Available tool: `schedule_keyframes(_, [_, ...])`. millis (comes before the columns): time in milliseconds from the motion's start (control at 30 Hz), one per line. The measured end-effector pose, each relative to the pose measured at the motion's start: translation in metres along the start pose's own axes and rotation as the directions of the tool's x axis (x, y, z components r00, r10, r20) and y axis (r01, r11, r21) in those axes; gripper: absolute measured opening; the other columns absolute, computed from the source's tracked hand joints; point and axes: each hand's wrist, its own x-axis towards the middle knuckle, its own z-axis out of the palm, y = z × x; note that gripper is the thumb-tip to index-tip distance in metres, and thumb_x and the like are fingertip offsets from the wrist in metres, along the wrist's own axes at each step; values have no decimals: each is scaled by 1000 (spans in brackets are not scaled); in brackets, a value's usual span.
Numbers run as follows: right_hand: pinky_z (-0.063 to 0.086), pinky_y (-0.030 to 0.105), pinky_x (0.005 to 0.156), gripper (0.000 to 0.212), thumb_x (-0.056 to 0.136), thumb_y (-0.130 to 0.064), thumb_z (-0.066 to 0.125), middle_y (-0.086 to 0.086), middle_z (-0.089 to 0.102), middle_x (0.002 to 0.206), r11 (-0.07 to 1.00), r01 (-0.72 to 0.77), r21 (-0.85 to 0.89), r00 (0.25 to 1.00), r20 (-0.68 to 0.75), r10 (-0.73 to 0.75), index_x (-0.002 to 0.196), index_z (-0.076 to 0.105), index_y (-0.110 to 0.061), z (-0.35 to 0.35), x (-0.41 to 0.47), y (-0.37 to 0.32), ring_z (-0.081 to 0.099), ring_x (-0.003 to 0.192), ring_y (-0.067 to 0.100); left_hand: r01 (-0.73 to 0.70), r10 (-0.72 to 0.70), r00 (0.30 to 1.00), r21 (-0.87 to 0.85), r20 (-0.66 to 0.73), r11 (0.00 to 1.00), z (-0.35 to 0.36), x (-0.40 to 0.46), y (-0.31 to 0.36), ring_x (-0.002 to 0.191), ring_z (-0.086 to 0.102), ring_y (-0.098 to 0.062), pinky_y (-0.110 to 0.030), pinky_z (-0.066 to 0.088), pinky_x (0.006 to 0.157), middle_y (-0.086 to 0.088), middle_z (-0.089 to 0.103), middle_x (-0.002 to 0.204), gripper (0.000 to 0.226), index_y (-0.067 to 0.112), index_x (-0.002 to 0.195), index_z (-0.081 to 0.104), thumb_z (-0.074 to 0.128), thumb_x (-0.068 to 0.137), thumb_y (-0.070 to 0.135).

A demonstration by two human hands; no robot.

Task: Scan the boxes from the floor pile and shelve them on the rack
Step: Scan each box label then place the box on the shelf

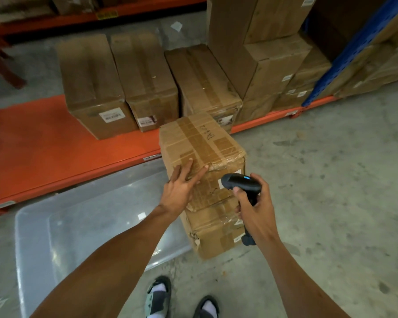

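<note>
- Fingers of the right hand (pixel 254 207) curl round a black scanner (pixel 240 185), aimed at the top box (pixel 202 145).
- Left hand (pixel 182 187), straight fingers spread, presses that box's near edge.
- It sits on another box (pixel 214 228), beside a clear bin (pixel 32 226).
- Behind it, three boxes (pixel 145 81) stand on the orange rack (pixel 44 145).

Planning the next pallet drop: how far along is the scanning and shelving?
Done: three boxes sit on the orange rack shelf. In hand: right hand aims the scanner at the top floor box, left hand steadying it. Left: shelving it, plus the box underneath.
</note>
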Motion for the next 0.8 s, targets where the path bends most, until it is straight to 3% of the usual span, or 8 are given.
schedule_keyframes(100, [60, 46, 90, 48, 86, -56, 72, -12, 71, 112, 999, 39, 1, 999, -4, -39, 129, 49, -55, 7, 2, 2, 73, 97, 24, 0, -8, 989, -51, -146, 999, 19, -7, -3, 146, 25, -44, -64, 46, 100, -7, 28, 161, 105, 51, 149, 15, 68, 80, -6])
schedule_keyframes(200, [59, 49, 91, 51, 83, -59, 72, -14, 70, 112, 998, 53, -33, 999, 7, -52, 127, 47, -54, 8, 6, 5, 73, 96, 21, -3, -3, 988, -39, -152, 999, 35, -11, -6, 149, 14, -42, -64, 28, 114, -7, 19, 164, 101, 44, 155, 15, 64, 81, -6])
schedule_keyframes(300, [59, 38, 89, 47, 88, -49, 74, -16, 69, 112, 995, 49, -87, 999, 14, -47, 127, 47, -49, 5, 4, 13, 70, 97, 8, -40, 41, 990, 11, -132, 999, 37, -11, -10, 147, 13, -44, -66, 23, 115, -10, 17, 162, 70, 39, 157, 12, 42, 97, 18])
schedule_keyframes(367, [57, 28, 86, 46, 90, -46, 73, -16, 68, 114, 990, 70, -123, 998, 2, -70, 128, 47, -48, 3, -1, 21, 67, 101, 2, -46, 51, 991, 47, -126, 998, 35, -9, -11, 147, 14, -43, -64, 23, 115, -11, 17, 161, 61, 38, 158, 8, 33, 102, 29])
schedule_keyframes(533, [51, 8, 83, 51, 89, -46, 74, -10, 68, 123, 969, 133, -206, 989, -36, -143, 134, 50, -44, 1, -8, 45, 65, 109, 1, -4, 16, 991, 94, -134, 996, 41, -7, -9, 145, 14, -41, -62, 23, 117, -10, 16, 162, 61, 40, 158, 5, 30, 104, 52])
schedule_keyframes(800, [48, 5, 83, 55, 87, -38, 78, -10, 67, 124, 960, 209, -187, 977, 1, -213, 135, 51, -39, -8, -13, 55, 65, 111, 3, 34, -24, 997, 130, -77, 991, 40, -6, -10, 144, 12, -40, -63, 25, 116, -11, 13, 161, 67, 43, 155, -4, 26, 98, 60])
